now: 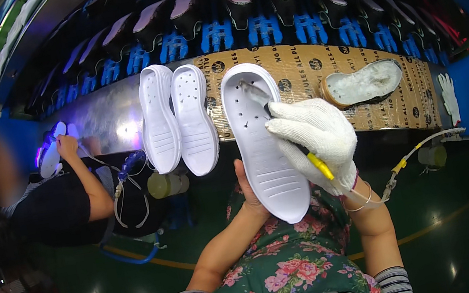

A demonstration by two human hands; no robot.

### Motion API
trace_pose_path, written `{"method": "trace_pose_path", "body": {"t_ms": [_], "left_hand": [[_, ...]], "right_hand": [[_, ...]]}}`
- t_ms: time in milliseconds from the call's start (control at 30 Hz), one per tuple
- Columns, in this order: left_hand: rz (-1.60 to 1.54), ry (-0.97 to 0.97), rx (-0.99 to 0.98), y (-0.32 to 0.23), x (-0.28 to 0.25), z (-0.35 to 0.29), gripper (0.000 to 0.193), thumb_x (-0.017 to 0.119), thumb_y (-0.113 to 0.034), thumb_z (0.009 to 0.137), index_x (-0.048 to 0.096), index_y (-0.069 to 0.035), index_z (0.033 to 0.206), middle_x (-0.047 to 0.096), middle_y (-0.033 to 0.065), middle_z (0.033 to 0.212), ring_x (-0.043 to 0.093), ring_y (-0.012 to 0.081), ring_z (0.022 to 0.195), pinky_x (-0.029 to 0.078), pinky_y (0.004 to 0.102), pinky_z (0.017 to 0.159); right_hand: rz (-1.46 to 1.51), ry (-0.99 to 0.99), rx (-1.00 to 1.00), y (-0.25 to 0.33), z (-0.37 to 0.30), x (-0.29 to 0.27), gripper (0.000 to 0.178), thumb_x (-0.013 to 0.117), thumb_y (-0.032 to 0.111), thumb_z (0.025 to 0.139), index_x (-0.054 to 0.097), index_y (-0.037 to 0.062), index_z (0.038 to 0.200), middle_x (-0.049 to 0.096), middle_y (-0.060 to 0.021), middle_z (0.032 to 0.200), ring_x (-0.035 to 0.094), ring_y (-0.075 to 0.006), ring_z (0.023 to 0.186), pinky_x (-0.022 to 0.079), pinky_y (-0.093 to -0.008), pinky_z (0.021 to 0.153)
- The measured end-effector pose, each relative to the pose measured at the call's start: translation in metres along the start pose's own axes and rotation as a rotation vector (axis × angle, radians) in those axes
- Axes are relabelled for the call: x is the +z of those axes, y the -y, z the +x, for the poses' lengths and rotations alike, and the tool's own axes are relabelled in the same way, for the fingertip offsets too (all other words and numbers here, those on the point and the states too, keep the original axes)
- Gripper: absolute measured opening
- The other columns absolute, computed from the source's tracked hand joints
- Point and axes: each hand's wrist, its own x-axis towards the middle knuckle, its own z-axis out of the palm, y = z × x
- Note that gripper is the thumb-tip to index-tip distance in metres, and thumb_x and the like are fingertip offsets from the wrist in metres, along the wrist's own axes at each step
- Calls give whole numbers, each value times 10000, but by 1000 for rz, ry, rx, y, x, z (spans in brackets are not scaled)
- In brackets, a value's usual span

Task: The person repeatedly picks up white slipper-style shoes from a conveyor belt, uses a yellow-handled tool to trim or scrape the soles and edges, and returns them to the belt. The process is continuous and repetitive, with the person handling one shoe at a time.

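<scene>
- Left hand (248, 191), bare, was under the heel end of a white moulded foam shoe sole with small holes (262, 142), thumb up along its left edge; fingers hidden behind it, so it gripped the sole from below.
- Sole was held up in front of the person's chest, toe end pointing away, towards the brown cardboard sheet (303, 73) on the metal bench.
- Right hand (317, 142), in a white knitted cotton glove, was closed on a thin brush with yellow handle (292, 137); bristle tip touched the sole near the toe end. A thin hose ran off from the handle's rear to the right.
- Sole looked light & slightly flexible, prob. foam; smooth top, so likely a bit slippery. Best held by the edges at heel or waist, not the face being brushed.
- Two more white perforated soles (177, 119) lay side by side on the bench, well left of the held one.
- Shallow brown dish of whitish paste (363, 83) sat on the cardboard, right.
- Another person's hand (67, 146) worked at far left.
</scene>
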Motion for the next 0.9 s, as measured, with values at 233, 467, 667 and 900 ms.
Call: {"method": "trace_pose_path", "body": {"t_ms": [233, 467, 667, 900], "left_hand": [[-38, -253, -6, 32, -56, -12, 1070, 637, -777, 856, 330, -135, 1656, 449, 155, 1637, 465, 369, 1478, 385, 561, 1228], [55, -41, 25, 4, -33, -9, 972, 601, -757, 911, 329, -205, 1663, 432, 138, 1657, 462, 363, 1493, 376, 564, 1245], [-64, -71, 22, 8, -81, 0, 963, 544, -789, 936, 349, -172, 1650, 449, 139, 1640, 471, 351, 1484, 381, 555, 1240], [42, 20, 111, -10, -45, 24, 1012, 450, -855, 941, 329, -141, 1649, 486, 195, 1583, 516, 362, 1432, 422, 566, 1199]], "right_hand": [[-45, 126, -122, 18, -7, 12, 369, 747, 109, 703, 763, 47, 1067, 761, -149, 1115, 752, -306, 920, 598, -402, 754], [73, -16, 32, 5, -21, 14, 343, 778, 65, 690, 781, 84, 1032, 772, -128, 1135, 752, -307, 938, 594, -399, 770], [225, 54, -43, 16, -33, 28, 269, 788, 97, 720, 780, 100, 988, 771, -101, 1084, 744, -278, 893, 585, -385, 733], [113, 32, -54, 14, -24, 22, 258, 761, 80, 722, 757, 61, 979, 769, -95, 1053, 738, -281, 878, 595, -382, 746]]}}
